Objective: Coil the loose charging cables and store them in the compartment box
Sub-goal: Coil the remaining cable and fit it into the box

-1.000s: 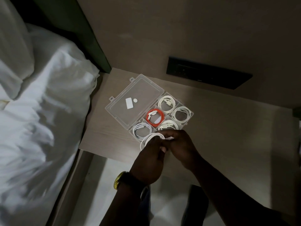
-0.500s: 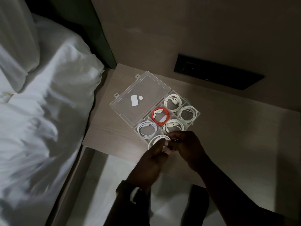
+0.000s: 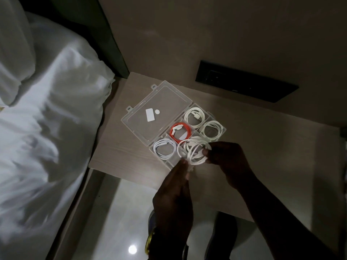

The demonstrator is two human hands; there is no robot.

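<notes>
A clear plastic compartment box [image 3: 216, 117] lies open on the bedside table, its lid [image 3: 159, 102] folded back to the left. Coiled white cables fill three compartments [image 3: 164, 150] [image 3: 195, 117] [image 3: 212, 130], and an orange coil [image 3: 180, 134] sits in the middle one. Both hands hold a white cable coil [image 3: 195, 152] just above the box's near corner. My left hand [image 3: 173, 196] pinches its lower end. My right hand [image 3: 227, 158] grips the coil's right side. Whatever lies in the compartment under the held coil is partly hidden.
The light wooden table [image 3: 262, 147] reaches right of the box. A black socket panel [image 3: 244, 85] is on the wall behind. A bed with white bedding [image 3: 47, 128] lies to the left. Glossy floor [image 3: 122, 222] shows below the table's near edge.
The coil has been lifted a little higher over the box's near corner and its loops have spread wider. My left hand has dropped lower along the cable end.
</notes>
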